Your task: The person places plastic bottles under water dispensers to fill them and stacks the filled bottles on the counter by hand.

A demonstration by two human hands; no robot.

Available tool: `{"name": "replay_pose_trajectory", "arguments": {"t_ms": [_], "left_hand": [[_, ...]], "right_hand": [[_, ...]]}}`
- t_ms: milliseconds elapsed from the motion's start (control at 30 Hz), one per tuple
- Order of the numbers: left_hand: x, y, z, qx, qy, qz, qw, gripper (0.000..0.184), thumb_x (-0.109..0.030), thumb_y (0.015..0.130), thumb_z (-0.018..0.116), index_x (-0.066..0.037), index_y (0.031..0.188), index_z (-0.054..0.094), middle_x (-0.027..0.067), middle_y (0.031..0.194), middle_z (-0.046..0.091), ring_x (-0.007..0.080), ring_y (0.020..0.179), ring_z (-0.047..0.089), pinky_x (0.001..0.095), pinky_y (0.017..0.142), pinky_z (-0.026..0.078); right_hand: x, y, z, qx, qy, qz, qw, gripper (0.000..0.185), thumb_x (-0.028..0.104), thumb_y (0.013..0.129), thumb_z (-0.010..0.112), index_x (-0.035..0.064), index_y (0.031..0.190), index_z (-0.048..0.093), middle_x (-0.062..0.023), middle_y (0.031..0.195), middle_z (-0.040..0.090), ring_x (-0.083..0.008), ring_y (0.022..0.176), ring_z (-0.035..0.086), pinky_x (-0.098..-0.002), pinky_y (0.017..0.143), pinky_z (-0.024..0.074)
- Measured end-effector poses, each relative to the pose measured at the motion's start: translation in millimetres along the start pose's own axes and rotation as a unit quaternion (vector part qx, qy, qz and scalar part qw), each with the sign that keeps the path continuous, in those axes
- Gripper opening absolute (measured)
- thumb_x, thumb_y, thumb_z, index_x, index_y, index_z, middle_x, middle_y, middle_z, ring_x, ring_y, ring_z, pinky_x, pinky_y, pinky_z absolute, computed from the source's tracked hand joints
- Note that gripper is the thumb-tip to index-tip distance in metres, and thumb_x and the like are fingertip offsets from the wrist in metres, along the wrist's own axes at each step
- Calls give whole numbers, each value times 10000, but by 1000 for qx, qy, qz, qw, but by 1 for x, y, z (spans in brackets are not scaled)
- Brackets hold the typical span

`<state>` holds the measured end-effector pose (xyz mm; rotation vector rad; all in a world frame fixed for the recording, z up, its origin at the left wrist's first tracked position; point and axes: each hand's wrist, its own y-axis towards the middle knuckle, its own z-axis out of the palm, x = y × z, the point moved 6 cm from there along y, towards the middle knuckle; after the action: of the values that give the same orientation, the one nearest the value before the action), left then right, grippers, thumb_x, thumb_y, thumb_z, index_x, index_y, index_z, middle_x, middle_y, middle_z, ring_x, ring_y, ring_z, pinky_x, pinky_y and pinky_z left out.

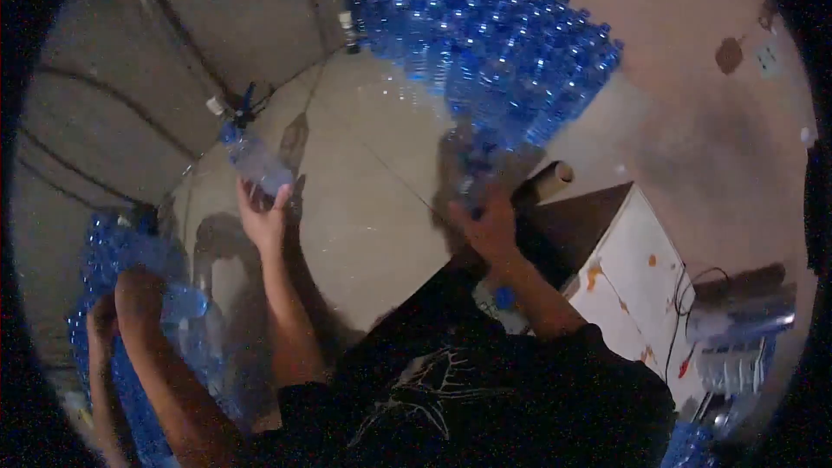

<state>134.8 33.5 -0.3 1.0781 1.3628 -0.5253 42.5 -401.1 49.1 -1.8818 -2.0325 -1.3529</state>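
Observation:
My left hand is wrapped round the lower part of a clear plastic bottle. The bottle is tilted, its neck pointing up and left, close to a small tap with a blue handle on a pipe. Farther right, my right hand is closed on another plastic bottle, blurred and in shadow. That bottle is at the near end of a big block of standing bluish bottles on the floor, and where it ends among them is hard to make out.
At left, another person's hands are at a bottle beside a pile of blue bottles. A cardboard tube lies near a white stained board. At lower right are a plastic-film roll and more bottles.

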Motion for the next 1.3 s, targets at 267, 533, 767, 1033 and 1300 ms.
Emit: {"name": "replay_pose_trajectory", "arguments": {"t_ms": [267,533,767,1033,1300], "left_hand": [[3,-26,-1,-35,-50,-45,997,876,-33,783,833,20,1501,333,215,1480,436,315,1297,502,415,959,538],[22,-55,-26,-46,-17,-29,998,802,-13,802,814,30,1472,375,207,1470,438,288,1273,524,378,1005,516],[-16,-85,-25,-35,-29,-53,998,762,5,813,796,20,1462,397,185,1457,452,282,1274,529,368,1023,494],[-76,-127,7,53,-44,-116,991,600,-12,885,719,-8,1429,464,130,1289,594,242,1238,561,349,1012,474],[-92,-173,13,93,-122,-201,967,518,33,873,692,-34,1359,524,79,1268,591,188,1166,572,342,1025,462]], "right_hand": [[-110,42,-76,-144,-82,28,986,637,282,790,813,-2,1280,521,-206,1143,633,-365,1066,607,-467,952,453],[-130,52,-44,-198,-86,65,974,844,333,773,836,-58,1382,402,-207,1262,569,-355,1128,569,-461,979,440],[-100,34,-67,-241,-125,55,961,780,267,780,841,-25,1382,440,-202,1261,571,-320,1132,581,-425,949,483],[-43,70,25,36,50,-180,982,429,148,861,721,25,1251,592,-179,1215,622,-353,1119,602,-452,970,484],[-68,99,43,69,32,-146,986,433,173,897,678,31,1294,580,-196,1247,615,-356,1170,590,-420,1009,476]]}}
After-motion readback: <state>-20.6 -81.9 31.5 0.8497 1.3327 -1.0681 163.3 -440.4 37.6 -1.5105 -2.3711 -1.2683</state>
